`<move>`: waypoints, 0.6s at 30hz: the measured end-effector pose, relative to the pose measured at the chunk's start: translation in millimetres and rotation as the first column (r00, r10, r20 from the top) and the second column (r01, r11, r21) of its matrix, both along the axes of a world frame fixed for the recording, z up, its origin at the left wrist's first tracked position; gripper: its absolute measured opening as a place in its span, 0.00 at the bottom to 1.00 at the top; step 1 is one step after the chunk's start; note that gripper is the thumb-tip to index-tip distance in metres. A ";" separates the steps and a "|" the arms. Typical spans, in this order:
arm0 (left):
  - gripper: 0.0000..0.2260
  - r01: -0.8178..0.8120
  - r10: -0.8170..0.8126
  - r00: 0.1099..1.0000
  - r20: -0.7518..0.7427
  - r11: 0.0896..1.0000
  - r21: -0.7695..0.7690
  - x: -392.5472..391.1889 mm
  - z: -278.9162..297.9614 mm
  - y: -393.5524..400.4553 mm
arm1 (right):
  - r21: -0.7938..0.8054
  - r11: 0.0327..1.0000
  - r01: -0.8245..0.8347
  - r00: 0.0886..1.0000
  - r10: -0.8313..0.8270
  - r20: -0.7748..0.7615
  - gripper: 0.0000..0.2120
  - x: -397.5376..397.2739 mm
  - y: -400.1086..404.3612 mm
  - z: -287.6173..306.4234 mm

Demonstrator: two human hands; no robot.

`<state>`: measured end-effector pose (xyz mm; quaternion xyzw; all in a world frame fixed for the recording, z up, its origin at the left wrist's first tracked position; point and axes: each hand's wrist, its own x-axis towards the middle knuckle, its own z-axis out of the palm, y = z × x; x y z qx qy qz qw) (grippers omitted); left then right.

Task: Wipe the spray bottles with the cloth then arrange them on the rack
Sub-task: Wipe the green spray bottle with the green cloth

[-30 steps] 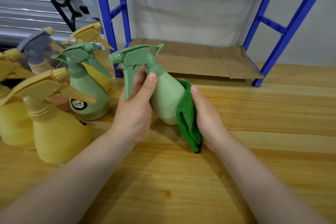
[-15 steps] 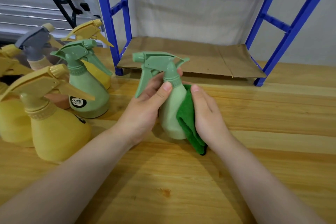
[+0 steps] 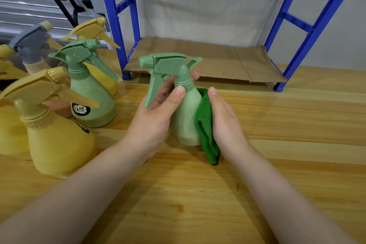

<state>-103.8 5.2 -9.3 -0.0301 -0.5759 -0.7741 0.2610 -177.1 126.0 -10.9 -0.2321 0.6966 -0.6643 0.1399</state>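
A pale green spray bottle [image 3: 187,117] stands upright at the middle of the wooden table. My left hand [image 3: 156,119] grips it at the neck, thumb across the collar. My right hand [image 3: 225,125] presses a folded green cloth [image 3: 206,127] against the bottle's right side, fingers curled round the cloth. Behind stands the blue rack [image 3: 293,18] with a brown cardboard sheet [image 3: 217,61] on its lowest shelf.
Several more spray bottles crowd the left side: a yellow one [image 3: 57,140] nearest, a green one [image 3: 91,101] with a black label, another yellow one [image 3: 101,59] behind it and a grey-headed one [image 3: 33,49]. The wooden table [image 3: 297,144] stretches out to the right.
The green bottle went from tilted to upright and shifted right, toward the middle. The cloth in my right hand stayed pressed on its side.
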 end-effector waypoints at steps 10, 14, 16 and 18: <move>0.13 -0.102 0.105 0.978 -0.180 0.994 0.023 6.2 11.9 3.8 | -0.057 0.998 -0.025 0.823 0.053 0.566 0.25 4.2 -0.8 2.4; 0.12 -0.116 0.111 0.981 -0.162 0.993 -0.025 5.1 9.0 2.5 | 0.028 0.992 -0.127 0.829 0.090 0.552 0.21 -3.3 2.0 4.6; 0.11 -0.119 0.110 0.981 -0.162 0.992 -0.046 4.4 8.6 1.7 | 0.109 0.981 -0.158 0.876 0.089 0.474 0.16 -10.2 7.2 7.5; 0.12 -0.128 0.116 0.979 -0.168 0.990 -0.058 4.2 8.2 1.7 | 0.208 0.964 -0.168 0.926 0.082 0.369 0.13 -14.6 15.1 9.3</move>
